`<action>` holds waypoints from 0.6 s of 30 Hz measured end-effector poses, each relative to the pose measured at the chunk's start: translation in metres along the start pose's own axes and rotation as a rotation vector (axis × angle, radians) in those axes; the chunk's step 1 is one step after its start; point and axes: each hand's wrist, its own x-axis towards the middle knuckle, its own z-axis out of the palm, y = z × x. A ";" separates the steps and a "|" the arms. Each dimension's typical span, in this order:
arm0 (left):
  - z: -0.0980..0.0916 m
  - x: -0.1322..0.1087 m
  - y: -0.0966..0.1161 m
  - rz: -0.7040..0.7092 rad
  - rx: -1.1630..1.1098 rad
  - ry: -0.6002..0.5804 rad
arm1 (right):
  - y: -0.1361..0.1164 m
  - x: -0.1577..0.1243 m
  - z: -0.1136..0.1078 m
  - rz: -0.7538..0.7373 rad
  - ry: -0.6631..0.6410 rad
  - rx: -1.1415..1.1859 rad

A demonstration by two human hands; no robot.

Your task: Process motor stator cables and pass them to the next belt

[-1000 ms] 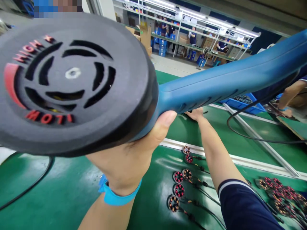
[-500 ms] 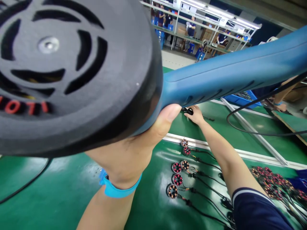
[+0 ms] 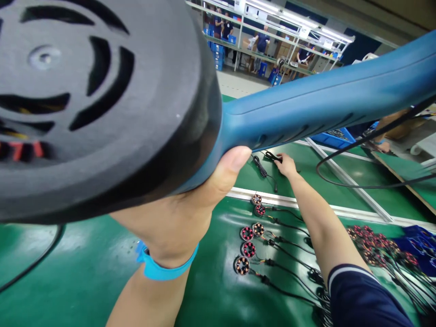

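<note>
My left hand (image 3: 190,204), with a blue wristband, grips a large device from below, thumb against its side. The device has a round dark vented head (image 3: 143,104) and a long blue handle (image 3: 306,100) running to the upper right. Beyond it my right hand (image 3: 286,165) reaches across the green bench, its fingers closed on a coiled black cable (image 3: 272,156). Another coiled black cable (image 3: 260,166) lies just left of that one. Nearer me, several round coils with red or copper windings (image 3: 248,249) lie in a column, their black leads running right.
A pile of similar coils (image 3: 378,245) lies at the right beside blue material (image 3: 417,247). Metal rails (image 3: 354,181) cross the bench. A blue bin (image 3: 335,137) stands behind. A thin black cord (image 3: 340,184) loops at the right. People work at far shelving.
My right hand has shifted slightly right, and a coiled cable now shows to its left. The round head sits further left in view, still in my left hand.
</note>
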 end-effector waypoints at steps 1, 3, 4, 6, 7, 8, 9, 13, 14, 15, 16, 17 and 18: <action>0.000 0.000 -0.002 0.018 0.003 0.002 | -0.003 -0.004 0.001 -0.011 -0.002 0.012; 0.001 -0.002 -0.006 0.044 -0.003 -0.004 | -0.012 -0.014 0.006 -0.044 -0.020 0.041; 0.001 -0.003 -0.008 0.048 -0.007 0.000 | -0.018 -0.019 0.009 -0.060 -0.032 0.055; 0.002 -0.005 -0.011 0.033 0.004 0.011 | -0.029 -0.030 0.015 -0.088 -0.048 0.066; 0.003 -0.006 -0.012 0.023 0.020 0.034 | -0.033 -0.035 0.017 -0.098 -0.049 0.061; 0.003 -0.007 -0.013 0.012 0.038 0.057 | -0.036 -0.040 0.019 -0.104 -0.044 0.051; 0.004 -0.008 -0.013 -0.001 0.047 0.084 | -0.038 -0.044 0.020 -0.106 -0.034 0.040; 0.004 -0.011 -0.012 -0.102 0.034 0.117 | -0.038 -0.051 0.009 -0.103 0.013 0.023; 0.004 -0.013 -0.012 -0.133 0.032 0.108 | -0.037 -0.051 0.004 -0.112 0.024 0.027; 0.004 -0.014 -0.013 -0.151 0.034 0.109 | -0.036 -0.052 -0.003 -0.127 0.035 0.031; 0.004 -0.016 -0.015 -0.159 0.039 0.120 | -0.035 -0.053 -0.011 -0.147 0.046 0.034; 0.005 -0.017 -0.018 -0.166 0.044 0.136 | -0.034 -0.055 -0.019 -0.171 0.058 0.034; 0.005 -0.019 -0.021 -0.169 0.045 0.137 | -0.033 -0.058 -0.027 -0.198 0.070 0.032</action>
